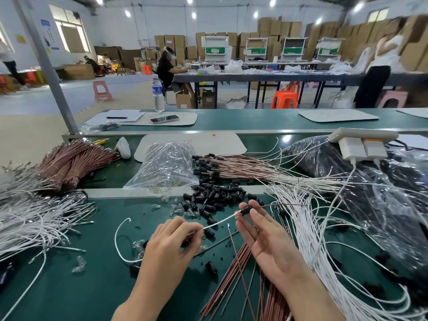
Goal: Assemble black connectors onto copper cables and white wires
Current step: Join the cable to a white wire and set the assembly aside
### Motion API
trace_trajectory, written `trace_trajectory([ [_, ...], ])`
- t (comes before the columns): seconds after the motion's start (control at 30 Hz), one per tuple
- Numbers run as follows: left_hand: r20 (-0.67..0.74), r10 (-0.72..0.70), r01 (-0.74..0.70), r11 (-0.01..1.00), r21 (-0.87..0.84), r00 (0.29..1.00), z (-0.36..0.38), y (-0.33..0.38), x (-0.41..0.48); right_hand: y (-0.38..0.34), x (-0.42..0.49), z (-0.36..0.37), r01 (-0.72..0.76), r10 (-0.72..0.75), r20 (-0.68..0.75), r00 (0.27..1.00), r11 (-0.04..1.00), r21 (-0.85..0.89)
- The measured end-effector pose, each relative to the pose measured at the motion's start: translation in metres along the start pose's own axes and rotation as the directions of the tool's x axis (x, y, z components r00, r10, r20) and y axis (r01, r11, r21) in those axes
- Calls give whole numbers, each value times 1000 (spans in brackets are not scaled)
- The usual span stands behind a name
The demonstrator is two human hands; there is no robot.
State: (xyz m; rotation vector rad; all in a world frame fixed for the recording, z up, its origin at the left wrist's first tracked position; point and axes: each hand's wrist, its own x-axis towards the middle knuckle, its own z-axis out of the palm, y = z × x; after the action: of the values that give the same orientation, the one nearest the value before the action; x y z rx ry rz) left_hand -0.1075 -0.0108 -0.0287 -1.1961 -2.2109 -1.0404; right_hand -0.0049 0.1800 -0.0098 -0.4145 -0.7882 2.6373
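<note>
Tip of the thin white insulated wire (220,221), which my left hand (171,246) pinches lower down, slants up and rightward to the mouth of the small black plastic connector (246,210) that my right hand (261,237) pinches between thumb and forefinger, both axes roughly in line.

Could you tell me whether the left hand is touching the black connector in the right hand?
Apart. Head view: the left hand pinches the white wire, which spans the gap to the black connector pinched by the right hand.
</note>
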Motion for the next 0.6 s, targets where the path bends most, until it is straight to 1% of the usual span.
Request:
trace_trajectory([
  [0.13, -4, -3, 3, 1000, 9, 1000, 1, 0, 0, 0, -1, 0, 1, -1, 0, 1000, 1000, 1],
  [0.3, -16, 3, -3, 1000, 9, 1000, 2, -1, 0, 1, -1, 4, 11, -11, 3, 1000, 999, -49],
  [0.4, -25, -9, 8, 999, -39, 1000, 2, 0, 0, 2, -3, 5, 12, -11, 13, 1000, 998, -56],
  [0.5, -26, -63, 60, 992, -109, 998, 2, 2, 0, 1, -3, 5, 4, -3, 18, 1000, 999, -41],
  [0.6, -13, -82, 79, 988, -131, 997, 3, 1, 0, 1, -3, 5, 5, -4, 28, 1000, 999, -51],
])
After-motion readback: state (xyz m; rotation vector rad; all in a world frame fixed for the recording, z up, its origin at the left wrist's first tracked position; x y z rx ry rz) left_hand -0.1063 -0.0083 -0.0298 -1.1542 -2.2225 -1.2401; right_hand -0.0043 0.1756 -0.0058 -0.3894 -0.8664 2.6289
